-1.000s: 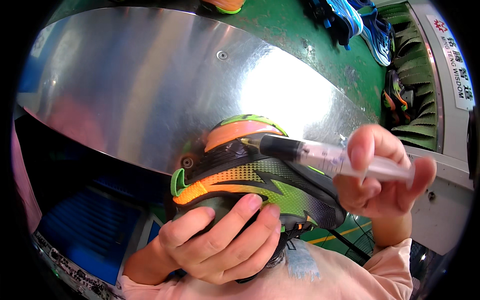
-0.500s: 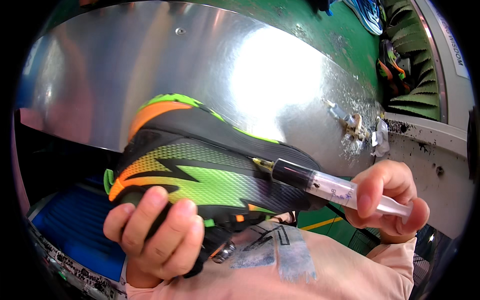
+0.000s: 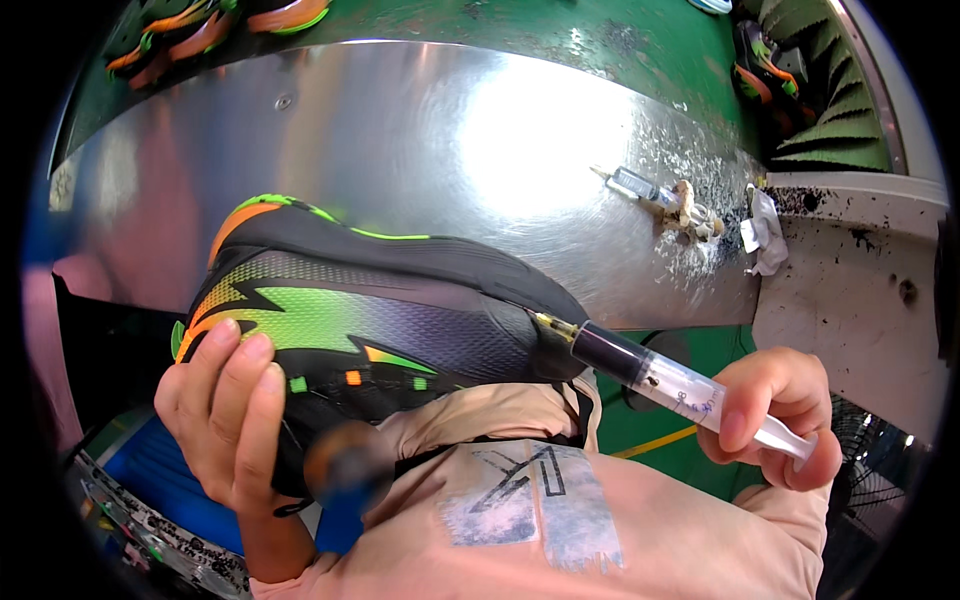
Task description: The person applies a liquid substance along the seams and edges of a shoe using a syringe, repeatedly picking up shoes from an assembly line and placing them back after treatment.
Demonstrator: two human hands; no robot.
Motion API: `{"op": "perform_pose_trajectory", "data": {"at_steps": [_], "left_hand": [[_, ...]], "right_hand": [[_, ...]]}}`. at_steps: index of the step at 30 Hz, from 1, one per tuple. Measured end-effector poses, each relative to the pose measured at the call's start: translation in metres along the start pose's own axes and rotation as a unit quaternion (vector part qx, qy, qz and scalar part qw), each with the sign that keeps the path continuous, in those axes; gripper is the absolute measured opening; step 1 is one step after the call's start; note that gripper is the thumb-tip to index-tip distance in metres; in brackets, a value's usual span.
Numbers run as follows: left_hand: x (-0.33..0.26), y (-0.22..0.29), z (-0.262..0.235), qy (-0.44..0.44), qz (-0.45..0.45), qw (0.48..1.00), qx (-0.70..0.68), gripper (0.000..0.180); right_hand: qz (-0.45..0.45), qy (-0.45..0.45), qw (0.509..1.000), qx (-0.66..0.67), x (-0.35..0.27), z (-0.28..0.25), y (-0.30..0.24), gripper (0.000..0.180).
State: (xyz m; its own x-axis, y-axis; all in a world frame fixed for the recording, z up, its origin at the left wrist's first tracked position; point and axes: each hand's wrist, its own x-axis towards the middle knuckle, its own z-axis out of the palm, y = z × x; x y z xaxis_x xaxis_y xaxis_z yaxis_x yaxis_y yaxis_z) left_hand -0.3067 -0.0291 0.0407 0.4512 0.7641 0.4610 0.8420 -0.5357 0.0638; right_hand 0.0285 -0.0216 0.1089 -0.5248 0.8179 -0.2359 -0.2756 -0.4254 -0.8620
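A black sneaker (image 3: 400, 310) with green, orange and purple patches lies on its side in the air, sole edge toward the metal plate. My left hand (image 3: 228, 420) is closed round its heel and collar, fingers on the upper. In my right hand (image 3: 775, 415) is a syringe (image 3: 650, 378) partly filled with dark liquid, its white plunger between thumb and fingers. The syringe's yellowish needle tip reaches the seam between upper and sole near the toe. Whether the tip touches the seam I cannot tell.
A shiny metal plate (image 3: 340, 150) spans the bench before me. On its right lie a second syringe (image 3: 640, 187), a dirty clump (image 3: 698, 215) and crumpled white paper (image 3: 765, 232). More sneakers (image 3: 185, 28) stand on the green surface (image 3: 560, 30) behind. Another shoe (image 3: 768, 65) is by green flaps at right.
The sneaker has shifted left in view and its toe now shows more fully. The syringe tip has gone along the sole seam from mid-foot toward the toe. Both hands keep their holds.
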Motion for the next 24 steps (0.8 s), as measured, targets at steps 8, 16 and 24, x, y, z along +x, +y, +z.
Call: {"op": "perform_pose_trajectory", "data": {"at_steps": [8,16,24], "left_hand": [[0.046,-0.033,-0.013,-0.095,0.049,0.994,-0.011,0.053],[0.125,-0.055,-0.018,-0.236,0.132,0.963,0.021,0.066],[0.115,-0.032,-0.037,-0.300,-0.023,0.951,0.071,0.062]], "right_hand": [[0.052,0.116,0.986,0.107,-0.012,-0.009,0.039,0.088],[0.001,0.138,0.962,0.237,0.008,-0.006,0.084,0.085],[-0.107,0.102,0.965,0.215,0.030,0.001,0.106,0.078]]}}
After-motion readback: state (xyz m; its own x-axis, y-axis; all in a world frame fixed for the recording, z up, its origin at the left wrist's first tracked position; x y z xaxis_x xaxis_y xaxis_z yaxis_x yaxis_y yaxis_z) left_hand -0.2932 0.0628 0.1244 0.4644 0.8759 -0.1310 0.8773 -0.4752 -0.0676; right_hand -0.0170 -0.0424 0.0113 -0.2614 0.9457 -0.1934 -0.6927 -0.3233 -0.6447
